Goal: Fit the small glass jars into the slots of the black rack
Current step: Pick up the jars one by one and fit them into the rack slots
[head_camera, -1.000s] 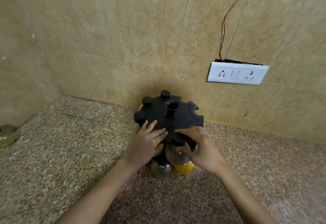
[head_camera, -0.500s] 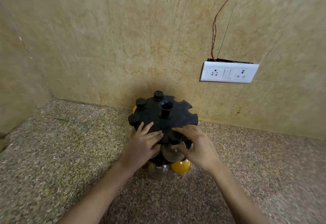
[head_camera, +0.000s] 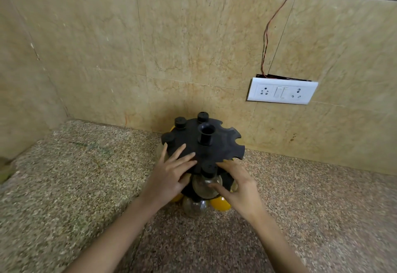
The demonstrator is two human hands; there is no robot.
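Note:
The black rack [head_camera: 223,143] stands on the counter against the back wall, with a round notched top and a central post [head_camera: 206,135]. Three capped jars hang in its back-left slots, such as one jar [head_camera: 180,122]. The notches on its right side are bare. A clear glass jar [head_camera: 204,186] with a black cap sits in the front slot. My right hand [head_camera: 240,189] has thumb and forefinger on this jar. My left hand [head_camera: 169,178] grips the rack's top, fingers spread above, thumb under the rim. Below hang a clear jar [head_camera: 194,207] and a yellow jar [head_camera: 220,204].
The speckled granite counter [head_camera: 86,176] meets beige tiled walls behind and on the left. A white socket plate [head_camera: 281,92] sits on the back wall to the right, with a thin wire [head_camera: 268,36] running up from it. A blurred object [head_camera: 4,169] lies at the left edge.
The front jar has gone from my right hand's full grasp into the front slot. My right fingers have loosened and drawn back a little. The left hand's fingers have spread wider.

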